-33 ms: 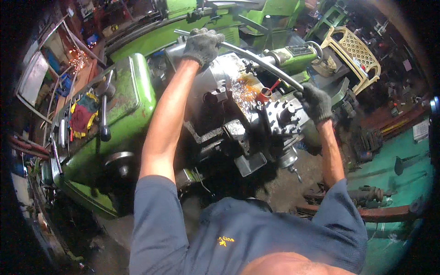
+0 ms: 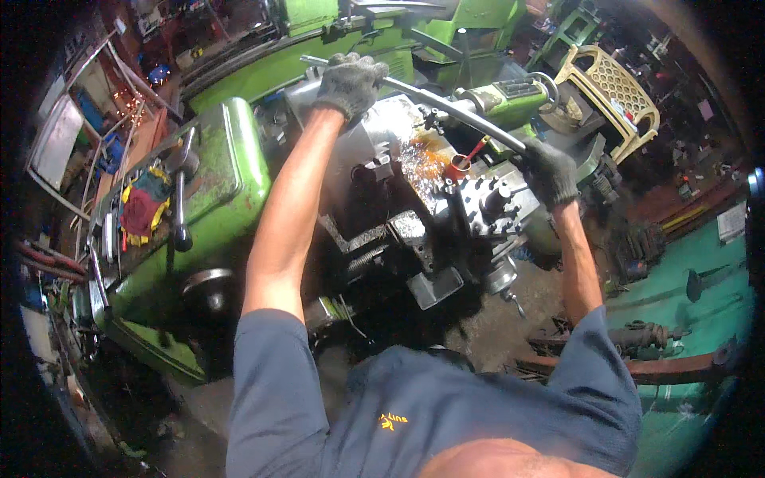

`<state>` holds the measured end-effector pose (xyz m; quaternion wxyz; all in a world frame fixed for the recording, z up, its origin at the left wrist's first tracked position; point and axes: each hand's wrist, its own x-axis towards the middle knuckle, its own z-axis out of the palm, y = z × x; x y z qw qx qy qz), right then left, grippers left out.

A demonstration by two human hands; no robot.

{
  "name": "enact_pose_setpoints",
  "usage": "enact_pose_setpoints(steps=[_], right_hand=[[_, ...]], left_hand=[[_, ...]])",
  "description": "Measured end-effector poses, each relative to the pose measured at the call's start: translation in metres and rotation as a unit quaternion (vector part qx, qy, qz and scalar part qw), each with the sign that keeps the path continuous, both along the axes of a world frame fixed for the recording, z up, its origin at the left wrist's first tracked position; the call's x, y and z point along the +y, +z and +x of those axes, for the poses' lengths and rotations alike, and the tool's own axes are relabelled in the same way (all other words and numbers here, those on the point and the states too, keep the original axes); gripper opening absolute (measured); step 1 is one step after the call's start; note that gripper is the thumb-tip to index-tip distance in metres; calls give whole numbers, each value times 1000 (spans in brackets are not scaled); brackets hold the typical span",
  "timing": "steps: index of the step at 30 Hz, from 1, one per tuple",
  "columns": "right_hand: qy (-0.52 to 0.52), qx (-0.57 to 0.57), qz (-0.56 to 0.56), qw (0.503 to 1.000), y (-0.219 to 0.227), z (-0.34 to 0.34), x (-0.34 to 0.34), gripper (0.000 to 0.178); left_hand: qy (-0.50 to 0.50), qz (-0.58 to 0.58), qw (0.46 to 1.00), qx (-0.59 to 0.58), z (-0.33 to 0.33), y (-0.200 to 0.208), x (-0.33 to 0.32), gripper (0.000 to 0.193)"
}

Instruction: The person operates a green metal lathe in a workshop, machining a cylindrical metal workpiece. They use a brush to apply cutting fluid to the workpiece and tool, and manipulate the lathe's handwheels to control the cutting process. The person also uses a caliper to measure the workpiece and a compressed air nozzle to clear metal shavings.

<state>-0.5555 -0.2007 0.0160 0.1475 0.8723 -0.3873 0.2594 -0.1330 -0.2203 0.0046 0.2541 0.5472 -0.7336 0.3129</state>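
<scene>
A long grey metal bar [image 2: 456,109] slants over a green lathe, its left end higher in the picture than its right. My left hand [image 2: 351,82], in a grey knit glove, is closed around the bar near its far left end, above the lathe chuck [image 2: 373,169]. Closer to the tool post [image 2: 496,203], my right hand [image 2: 551,170], also gloved, wraps the bar's other end. Below the bar stands a red cup [image 2: 457,168] with a red-handled stick in it. Metal chips [image 2: 422,159] litter the lathe there.
On the green headstock [image 2: 239,151] stand levers and a pile of coloured rags [image 2: 145,203]. The tailstock [image 2: 510,103] lies right of the bar. A cream plastic chair [image 2: 612,99] is at the far right. Orange sparks [image 2: 127,102] show far left.
Both hands keep their hold on the bar, which has barely moved. The view has shifted slightly, and the sparks at the far left look fewer.
</scene>
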Motion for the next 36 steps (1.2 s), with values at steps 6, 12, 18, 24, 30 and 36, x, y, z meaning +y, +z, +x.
enact_pose_setpoints(steps=[6, 12, 18, 24, 30, 36], right_hand=[[-122, 117, 16, 985, 2, 2, -52, 28], [-131, 115, 12, 985, 11, 20, -74, 17], [-144, 100, 15, 985, 24, 36, -84, 31], [-58, 108, -34, 992, 26, 28, -117, 26], [-55, 127, 11, 990, 21, 16, -110, 24], [-31, 133, 11, 991, 23, 20, -123, 23]], left_hand=[[30, 57, 998, 1, 0, 13, -17, 15], [168, 222, 960, 40, 13, 33, -31, 30], [196, 274, 940, 57, 24, 42, -48, 33], [243, 292, 923, 61, 13, 49, -51, 39], [232, 289, 928, 32, 0, 48, -42, 34], [223, 280, 934, 15, 18, 42, -53, 37]])
